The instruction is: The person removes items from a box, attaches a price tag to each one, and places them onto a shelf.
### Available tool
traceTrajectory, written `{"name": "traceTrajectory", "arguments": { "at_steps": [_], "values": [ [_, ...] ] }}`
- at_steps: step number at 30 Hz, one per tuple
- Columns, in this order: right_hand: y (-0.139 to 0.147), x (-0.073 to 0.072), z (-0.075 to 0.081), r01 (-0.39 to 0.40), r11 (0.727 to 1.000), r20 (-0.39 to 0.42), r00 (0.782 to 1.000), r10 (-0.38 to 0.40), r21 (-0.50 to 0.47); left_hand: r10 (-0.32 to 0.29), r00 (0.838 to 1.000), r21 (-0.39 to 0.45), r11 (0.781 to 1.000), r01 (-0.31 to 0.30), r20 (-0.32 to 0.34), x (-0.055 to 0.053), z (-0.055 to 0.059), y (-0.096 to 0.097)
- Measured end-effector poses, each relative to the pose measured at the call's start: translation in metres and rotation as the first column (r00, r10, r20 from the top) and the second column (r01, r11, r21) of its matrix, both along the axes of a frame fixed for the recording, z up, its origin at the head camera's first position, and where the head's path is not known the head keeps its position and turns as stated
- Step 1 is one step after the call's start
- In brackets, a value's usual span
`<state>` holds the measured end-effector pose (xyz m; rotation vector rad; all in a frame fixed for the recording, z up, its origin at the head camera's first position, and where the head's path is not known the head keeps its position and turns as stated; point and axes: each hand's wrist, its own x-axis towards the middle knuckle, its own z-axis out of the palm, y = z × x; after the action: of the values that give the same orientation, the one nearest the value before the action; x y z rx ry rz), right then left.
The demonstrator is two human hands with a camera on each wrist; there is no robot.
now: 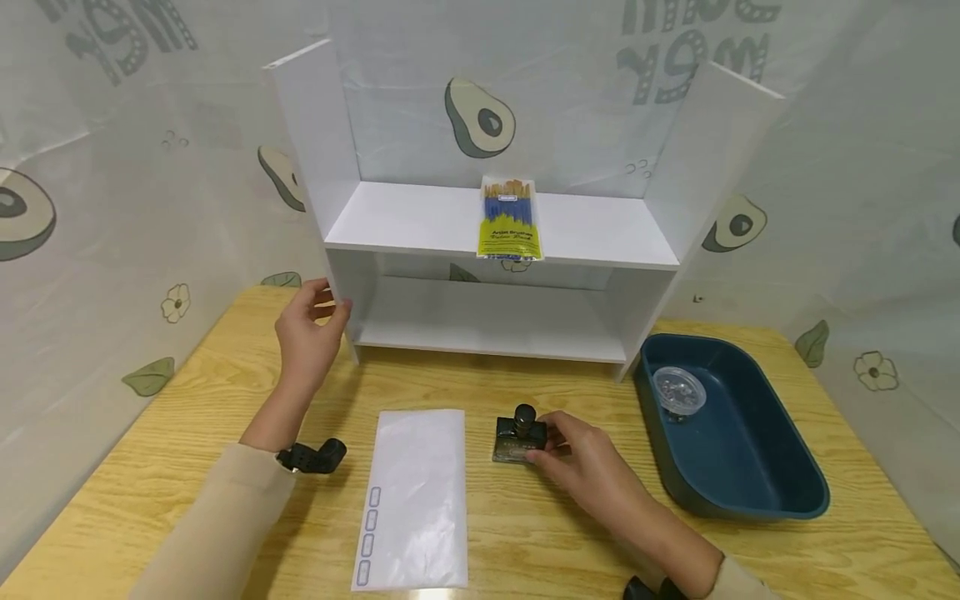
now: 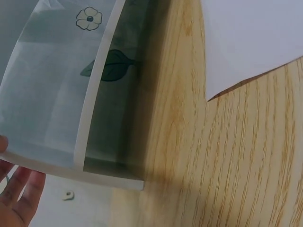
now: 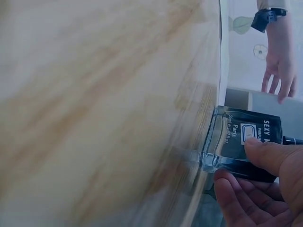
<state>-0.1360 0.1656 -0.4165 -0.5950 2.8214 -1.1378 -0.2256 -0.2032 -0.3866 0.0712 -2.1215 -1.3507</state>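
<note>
On the near part of the wood-grained tabletop (image 1: 540, 533) lies a smooth, faintly glossy white sheet (image 1: 420, 492), oblong, with rounded frames (image 1: 371, 520) down its left edge. Just right of it is a squarish glass bottle (image 1: 517, 442), dark above a clear base and topped by a round black cap (image 1: 524, 416); the right hand (image 1: 588, 458) has its grip clamped on it, thumb (image 3: 270, 156) across the face. Farther right sits a deep, dark-teal tub (image 1: 750, 442) with rounded corners, holding a clear round container (image 1: 679, 390). Beyond, the left hand (image 1: 309, 329) has its grip pinched on the side panel (image 1: 315, 133) of a white shelf unit (image 1: 491, 317) of thin, flat boards. On its upper board, a shiny packet of brushes (image 1: 510, 218) overhangs the front edge. Behind hangs a creased backdrop (image 1: 570, 83) patterned with avocados (image 1: 480, 121).
</note>
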Motion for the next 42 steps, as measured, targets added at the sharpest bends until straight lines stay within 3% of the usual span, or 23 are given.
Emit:
{"name": "traceTrajectory", "arguments": {
  "at_steps": [8, 19, 30, 42],
  "values": [
    [-0.011, -0.017, 0.005, -0.034, 0.999, -0.073, 0.997, 0.033, -0.009, 0.022, 0.999, -0.088, 0.996, -0.026, -0.046, -0.004, -0.005, -0.001],
    [-0.049, -0.06, 0.032, -0.083, 0.992, -0.16, 0.985, 0.068, -0.093, 0.028, 0.998, -0.092, 0.995, -0.033, -0.06, -0.005, -0.004, -0.001],
    [-0.086, -0.101, 0.049, -0.098, 0.99, -0.115, 0.99, 0.086, -0.102, -0.005, 0.996, -0.086, 0.996, -0.003, -0.094, -0.006, -0.006, 0.0],
    [-0.108, -0.125, 0.048, -0.107, 0.993, -0.118, 0.988, 0.1, -0.055, 0.003, 0.997, -0.073, 0.997, -0.009, -0.077, -0.005, -0.005, 0.001]
  ]
}}
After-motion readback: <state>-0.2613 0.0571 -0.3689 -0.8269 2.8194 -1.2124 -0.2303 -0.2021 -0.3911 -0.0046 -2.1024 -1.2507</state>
